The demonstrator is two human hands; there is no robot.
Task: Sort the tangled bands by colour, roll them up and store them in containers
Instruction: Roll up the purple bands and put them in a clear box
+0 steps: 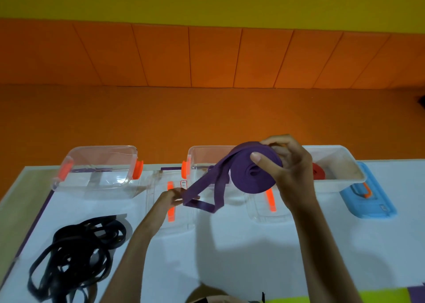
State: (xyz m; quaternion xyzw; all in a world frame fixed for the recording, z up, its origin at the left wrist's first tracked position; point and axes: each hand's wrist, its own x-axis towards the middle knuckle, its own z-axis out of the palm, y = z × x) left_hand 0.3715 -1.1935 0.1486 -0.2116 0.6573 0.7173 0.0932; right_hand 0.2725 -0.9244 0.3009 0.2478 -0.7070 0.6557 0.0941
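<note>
A purple band (255,173), mostly wound into a thick roll, is held up above the table in front of the middle clear container (195,158). My right hand (285,164) grips the roll, thumb across its face. The band's loose tail (202,187) runs down and left to my left hand (171,198), which pinches it near its folded end. A tangle of black bands (78,256) lies on the table at the near left. A red rolled band (318,171) sits inside the white container (340,178) at the right.
An empty clear container with orange clips (99,169) stands at the back left. Two clear lids with orange strips (171,207) (269,201) lie flat on the white table. A blue lid (368,201) lies at the right, by the white container. An orange floor and wall are beyond.
</note>
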